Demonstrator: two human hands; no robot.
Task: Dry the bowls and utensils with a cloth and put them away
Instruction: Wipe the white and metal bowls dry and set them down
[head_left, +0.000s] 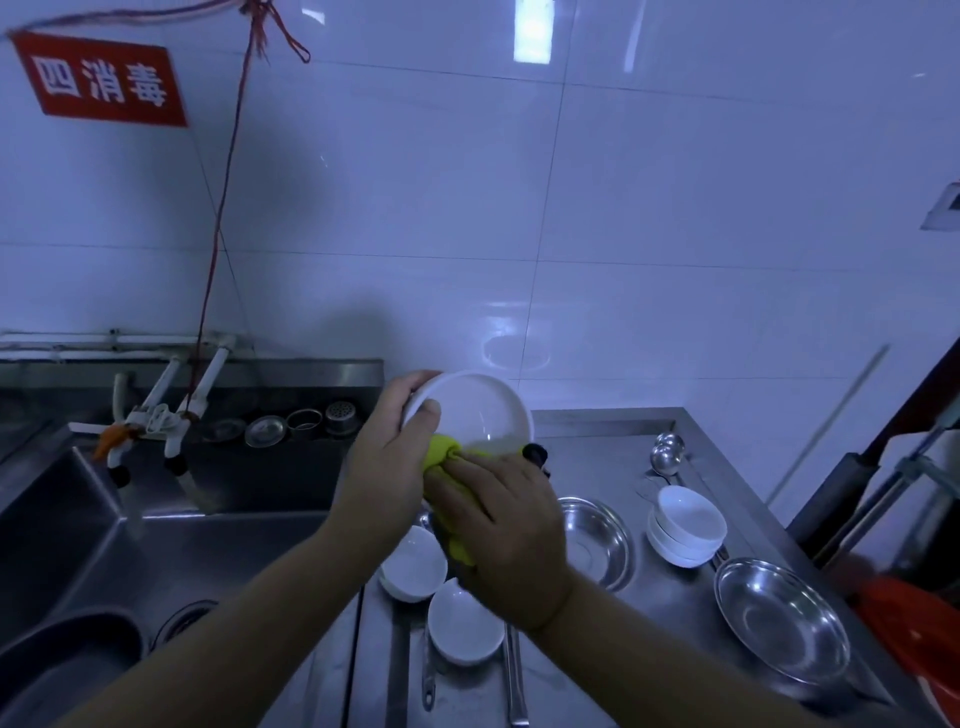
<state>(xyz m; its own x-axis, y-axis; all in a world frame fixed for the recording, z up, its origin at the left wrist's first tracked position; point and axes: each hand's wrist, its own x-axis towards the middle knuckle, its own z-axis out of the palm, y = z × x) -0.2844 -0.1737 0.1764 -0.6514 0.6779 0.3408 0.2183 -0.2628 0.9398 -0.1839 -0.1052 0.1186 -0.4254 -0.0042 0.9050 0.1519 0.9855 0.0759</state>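
A round white ceramic bowl (475, 410) is held tilted above the steel counter (691, 613).
Its rim is gripped by the left hand (387, 467); a yellow cloth (451, 506) is clutched against it by the right hand (506, 540).

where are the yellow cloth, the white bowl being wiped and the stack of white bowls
yellow cloth (445, 451): head view, on the bunched fold between the two hands
white bowl being wiped (475, 410): head view, on its inner wall
stack of white bowls (688, 514): head view, inside the top bowl
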